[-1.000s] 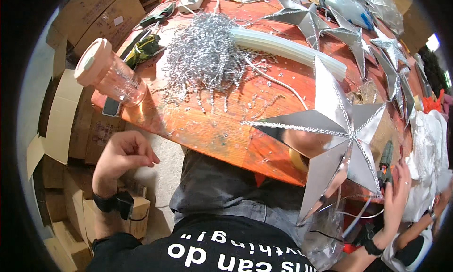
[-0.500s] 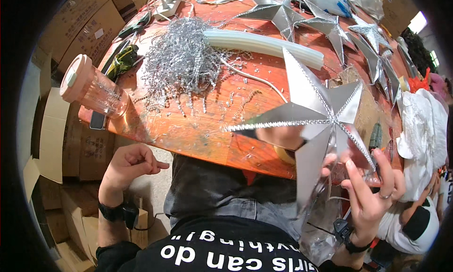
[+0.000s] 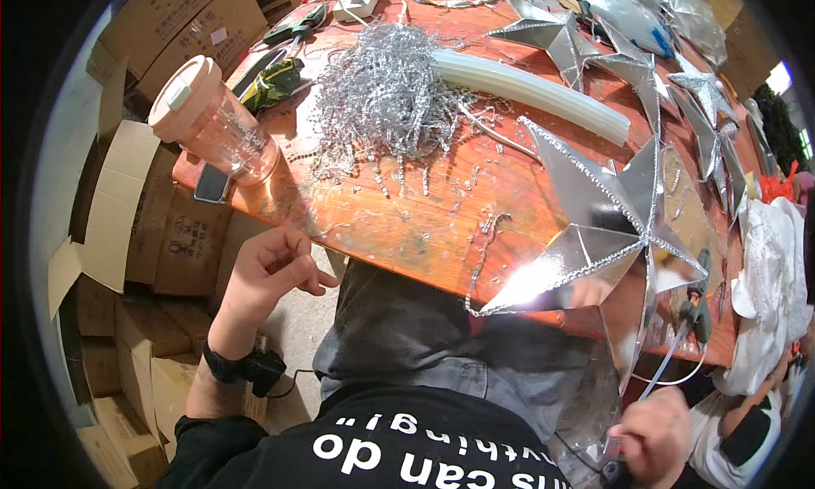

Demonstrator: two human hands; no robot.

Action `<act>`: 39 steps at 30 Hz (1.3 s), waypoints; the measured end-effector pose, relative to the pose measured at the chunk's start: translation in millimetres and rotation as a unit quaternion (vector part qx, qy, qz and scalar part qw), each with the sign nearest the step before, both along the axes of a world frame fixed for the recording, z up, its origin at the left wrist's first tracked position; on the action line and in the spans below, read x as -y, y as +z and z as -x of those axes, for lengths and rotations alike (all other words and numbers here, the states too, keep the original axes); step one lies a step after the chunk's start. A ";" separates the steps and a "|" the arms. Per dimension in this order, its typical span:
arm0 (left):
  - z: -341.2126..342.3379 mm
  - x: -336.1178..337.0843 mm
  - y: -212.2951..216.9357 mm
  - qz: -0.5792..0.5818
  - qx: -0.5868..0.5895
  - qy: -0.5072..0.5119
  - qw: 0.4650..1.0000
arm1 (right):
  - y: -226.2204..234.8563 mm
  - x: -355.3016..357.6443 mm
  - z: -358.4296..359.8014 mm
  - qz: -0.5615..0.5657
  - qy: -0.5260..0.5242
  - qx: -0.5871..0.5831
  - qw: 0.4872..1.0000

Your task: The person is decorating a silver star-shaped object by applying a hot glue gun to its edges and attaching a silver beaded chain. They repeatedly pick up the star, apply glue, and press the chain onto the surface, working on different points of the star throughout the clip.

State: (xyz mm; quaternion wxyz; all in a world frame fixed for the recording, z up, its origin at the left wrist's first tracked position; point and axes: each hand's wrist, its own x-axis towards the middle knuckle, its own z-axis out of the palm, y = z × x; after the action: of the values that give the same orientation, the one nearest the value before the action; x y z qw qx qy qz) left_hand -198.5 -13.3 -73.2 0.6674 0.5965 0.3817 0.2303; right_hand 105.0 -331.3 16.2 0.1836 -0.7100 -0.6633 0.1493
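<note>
A silver mirrored star (image 3: 586, 171) leans at the table's front right edge, one point hanging past it. Sparkling trim runs along its ridges, and a loose bead chain (image 3: 474, 272) lies by its left tip. My right hand (image 3: 652, 438) is below the star, apart from it, curled and blurred; what its fingers hold, if anything, cannot be made out. Near it a green glue gun (image 3: 701, 306) with a pale stick and white cord lies by the star's right tip. Left of the table edge, my left hand (image 3: 280, 272) is loosely closed in the air, with nothing visible in it.
A heap of silver bead chain (image 3: 382, 103) and a bundle of translucent sticks (image 3: 543, 94) lie mid-table. A pink tumbler (image 3: 216, 124) and phone (image 3: 211, 185) are at the left corner. More silver stars (image 3: 705, 94) lie far right. Cardboard boxes (image 3: 191, 35) line the left.
My right hand has let go of the star and drawn back below it, its fingers now curled. The star has tilted and shifted rightward. My left hand has risen slightly; the whole view has shifted.
</note>
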 end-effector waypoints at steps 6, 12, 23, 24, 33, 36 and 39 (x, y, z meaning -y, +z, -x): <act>-3.5 -2.3 6.5 -0.107 -0.031 -0.046 0.993 | -70.1 -33.3 28.4 0.035 0.121 -0.057 0.990; -5.9 -4.2 3.3 -0.144 0.051 -0.027 0.988 | -102.0 -133.4 84.8 -0.216 0.257 -0.032 0.941; 35.9 -9.7 -13.3 -0.136 0.085 0.072 0.984 | -114.3 -230.5 122.0 -0.244 0.003 0.026 0.969; 37.3 -10.5 -15.6 -0.133 0.081 0.066 0.986 | -109.4 -230.6 122.2 -0.235 -0.008 0.052 0.971; 28.5 -6.2 -19.5 -0.148 -0.059 -0.106 0.981 | -114.2 -241.3 120.4 -0.205 -0.016 0.120 0.971; 22.2 -4.1 -25.8 -0.213 -0.178 -0.116 0.954 | -103.6 -227.3 124.3 -0.168 -0.016 0.069 0.983; 21.5 -2.2 -18.6 -0.299 -0.295 -0.123 0.899 | -88.9 -200.7 122.5 -0.138 0.044 0.036 0.989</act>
State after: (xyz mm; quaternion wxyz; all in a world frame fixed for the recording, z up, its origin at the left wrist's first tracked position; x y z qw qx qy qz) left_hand -220.0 -11.1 -91.8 0.3375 0.8506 0.3982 0.0631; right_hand -17.5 -130.6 -72.7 0.2490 -0.6526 -0.7146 0.0384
